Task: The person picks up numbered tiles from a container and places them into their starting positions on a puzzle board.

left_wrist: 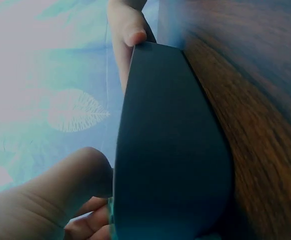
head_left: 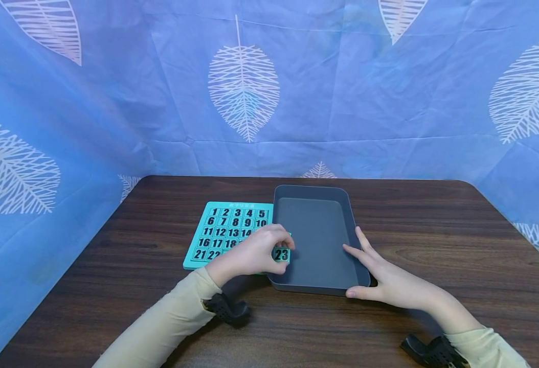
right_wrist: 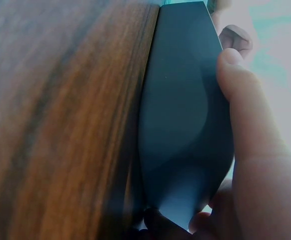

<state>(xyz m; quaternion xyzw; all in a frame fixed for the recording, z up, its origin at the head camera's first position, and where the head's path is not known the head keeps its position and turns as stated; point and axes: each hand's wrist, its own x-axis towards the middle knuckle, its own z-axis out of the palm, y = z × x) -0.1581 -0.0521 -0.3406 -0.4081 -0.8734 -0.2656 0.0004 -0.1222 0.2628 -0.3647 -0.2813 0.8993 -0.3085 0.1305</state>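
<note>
In the head view my left hand [head_left: 259, 249] bends over the left rim of a dark grey tray [head_left: 317, 245]. Its thumb and fingers pinch a teal-edged tile marked 23 [head_left: 281, 254], which shows in the gap of the hand. Under and beside that hand lies a teal number board [head_left: 198, 259] with rows of black numerals; its lower right part is hidden. My right hand [head_left: 380, 276] touches the tray's right front corner, fingers spread and fairly straight over the rim. In the right wrist view its thumb [right_wrist: 240, 95] lies along the rim.
The tray and board stand side by side on a dark wooden table [head_left: 435, 230]. A blue cloth with white leaf prints [head_left: 366, 92] hangs behind the table's far edge and round its sides. Black wrist bands [head_left: 228, 309] sit on both arms.
</note>
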